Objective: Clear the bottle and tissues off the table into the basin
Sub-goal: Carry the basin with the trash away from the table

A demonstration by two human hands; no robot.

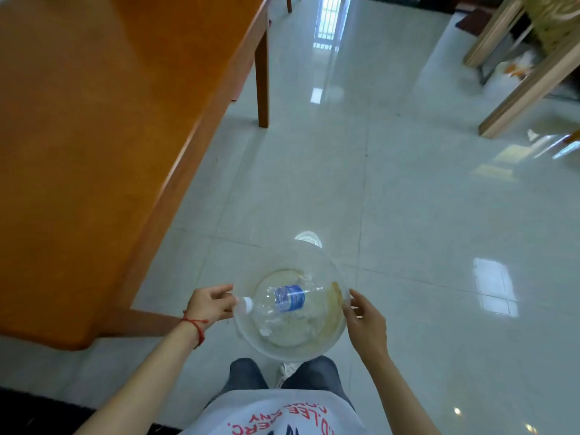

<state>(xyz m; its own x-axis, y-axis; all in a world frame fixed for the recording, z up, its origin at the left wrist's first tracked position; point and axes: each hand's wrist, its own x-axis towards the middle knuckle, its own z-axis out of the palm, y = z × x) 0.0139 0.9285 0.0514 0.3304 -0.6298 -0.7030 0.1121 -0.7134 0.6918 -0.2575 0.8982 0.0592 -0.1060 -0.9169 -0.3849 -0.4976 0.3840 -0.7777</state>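
I hold a clear plastic basin (317, 346) in front of my body, above the tiled floor. My left hand (208, 304) grips its left rim and my right hand (365, 321) grips its right rim. Inside lies a crushed clear bottle (284, 301) with a blue label, on its side, its white cap poking over the left rim by my left fingers. Crumpled white tissues (270, 328) rest on the basin's bottom under and beside the bottle. The orange wooden table (88, 146) stands to my left, its visible top bare.
Glossy pale floor tiles (423, 215) stretch ahead and to the right. A table leg (263, 76) stands ahead on the left. Light wooden furniture legs (530, 86) are at the far right. My white shoes show below the basin.
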